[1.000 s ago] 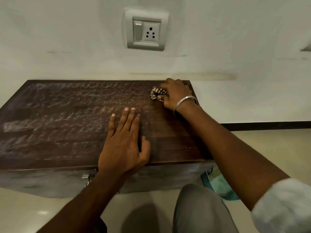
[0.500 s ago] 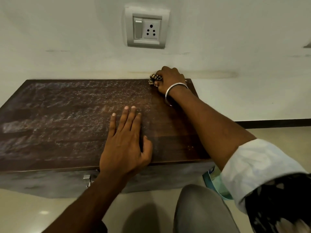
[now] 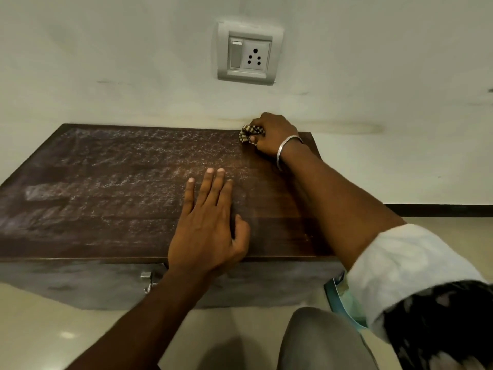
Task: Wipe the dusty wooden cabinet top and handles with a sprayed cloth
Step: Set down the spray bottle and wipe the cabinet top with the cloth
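Right hand (image 3: 272, 136) grips bunched cloth (image 3: 249, 132) at cabinet top (image 3: 120, 182) far edge, scrubbing dust; left hand (image 3: 210, 225) spread flat near front edge, likely bracing

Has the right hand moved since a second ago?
Yes. The right hand, gripping the cloth, slid away from the person to the rear edge of the cabinet top, at the wall.

We note: cabinet top (image 3: 120, 182) dark brown with pale grey streaking; cloth (image 3: 249, 132) tan-and-black checked; bangle (image 3: 286, 145) silver; sleeve (image 3: 405, 268) white; wall (image 3: 106, 62) cream; socket plate (image 3: 249, 53) grey.
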